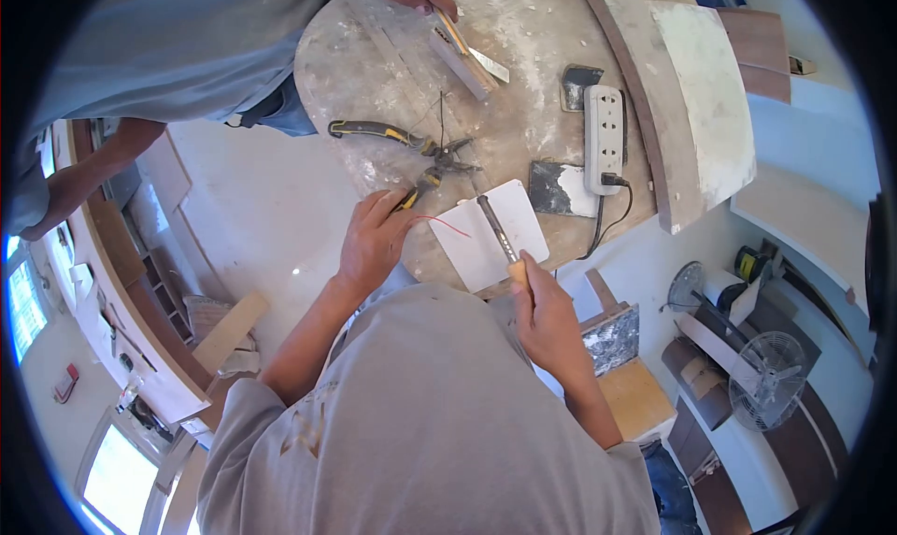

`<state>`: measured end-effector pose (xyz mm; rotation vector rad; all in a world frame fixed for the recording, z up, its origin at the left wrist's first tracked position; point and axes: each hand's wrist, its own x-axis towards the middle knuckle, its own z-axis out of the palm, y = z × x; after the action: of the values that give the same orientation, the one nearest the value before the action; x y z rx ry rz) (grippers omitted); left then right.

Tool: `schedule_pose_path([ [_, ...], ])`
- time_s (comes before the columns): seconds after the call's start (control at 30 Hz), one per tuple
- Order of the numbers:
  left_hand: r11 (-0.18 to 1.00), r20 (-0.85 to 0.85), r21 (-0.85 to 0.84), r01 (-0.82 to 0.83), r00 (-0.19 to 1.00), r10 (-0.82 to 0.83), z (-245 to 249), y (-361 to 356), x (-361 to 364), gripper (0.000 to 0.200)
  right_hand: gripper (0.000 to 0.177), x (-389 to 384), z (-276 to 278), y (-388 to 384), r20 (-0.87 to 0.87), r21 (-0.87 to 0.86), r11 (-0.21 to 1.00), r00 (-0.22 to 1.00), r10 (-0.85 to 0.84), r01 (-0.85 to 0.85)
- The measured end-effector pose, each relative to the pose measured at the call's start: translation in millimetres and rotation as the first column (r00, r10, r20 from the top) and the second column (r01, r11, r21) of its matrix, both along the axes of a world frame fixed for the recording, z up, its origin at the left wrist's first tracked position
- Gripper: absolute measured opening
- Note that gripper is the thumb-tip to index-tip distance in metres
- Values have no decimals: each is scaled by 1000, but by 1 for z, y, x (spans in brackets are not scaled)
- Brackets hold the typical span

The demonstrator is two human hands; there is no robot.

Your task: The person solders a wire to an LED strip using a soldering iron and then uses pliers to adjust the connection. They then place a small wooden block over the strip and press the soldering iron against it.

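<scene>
Dusty worktop (350,86): right hand (547,315) grips soldering iron (499,231), tip toward eleven o'clock; left hand (371,245) pinches red wire (452,226) extending toward four.

wearer: plain grey-brown top, short sleeves

shirt (467,423) is matte grey-brown cloth, softly creased. tan angular marking (306,431) sits on its left side. left sleeve (238,421) and right sleeve (636,470) match. left hand (371,241) and right hand (547,315) bare.

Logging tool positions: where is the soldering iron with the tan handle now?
In the head view, the soldering iron is in the person's right hand, its metal shaft over the white rectangular sheet, right of the yellow-and-black pliers.
</scene>
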<state>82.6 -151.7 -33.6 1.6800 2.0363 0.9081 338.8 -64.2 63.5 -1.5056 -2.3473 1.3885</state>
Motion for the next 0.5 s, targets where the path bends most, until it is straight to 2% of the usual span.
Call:
schedule_pose_path([
  [0.23,998,2,47,-32,999,32,-9,-4,1,16,40,-33,9,7,76,-1,999,997,33,-33],
  [0.3,998,0,62,-29,1000,30,-10,-3,2,17,37,-35,4,8,83,-81,997,996,25,-19],
  [0.37,997,-1,67,-36,999,36,-11,-4,2,18,36,-40,9,14,102,-301,951,994,-46,75],
  [0.43,997,0,64,-44,999,44,-11,-4,3,18,38,-49,28,27,170,-612,753,971,-170,240],
  [0.5,997,2,65,-42,999,42,-13,-6,3,20,40,-39,27,25,77,-701,650,937,-339,293],
])
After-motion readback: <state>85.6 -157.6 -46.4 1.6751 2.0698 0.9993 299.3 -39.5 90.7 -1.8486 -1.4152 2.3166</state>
